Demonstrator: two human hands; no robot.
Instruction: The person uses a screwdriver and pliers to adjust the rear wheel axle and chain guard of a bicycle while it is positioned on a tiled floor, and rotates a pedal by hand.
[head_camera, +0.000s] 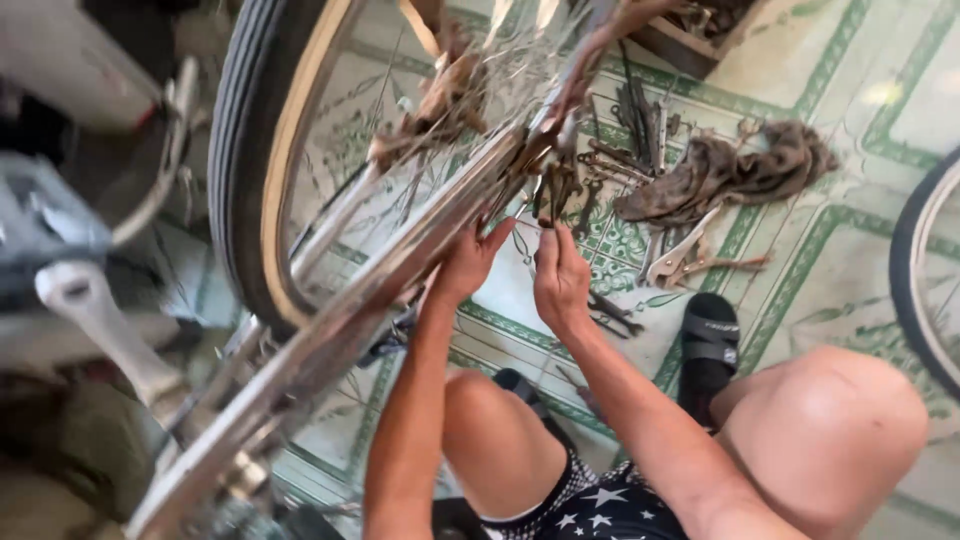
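- Shiny chrome metal: the bicycle frame tube (400, 265) runs as one long diagonal, from the low left corner up toward the rear wheel hub area (545, 135), and both hands work at its upper end.
- The left hand (470, 262) lies against the frame tube, just below the hub area. Its fingers (492, 238) are stretched upward and a little spread, touching the metal; I cannot tell if they pinch anything.
- The right hand (560, 280) is just beside the frame tube, on the side away from the wheel. Its fingers are curled narrow around a small dark tool (553, 190), perhaps a wrench, which points up to the hub area.
- The long axis of the tool is almost upright, so it meets the frame tube at an angle. The right hand is the nearer one to the fitting.
- The tyre with tan sidewall (250, 150) curves left of the frame tube.
- Right of the frame tube, on the green patterned floor tiles (800, 290), lie loose wrenches (640, 140), a dirty rag (730, 165) and pliers (680, 262).
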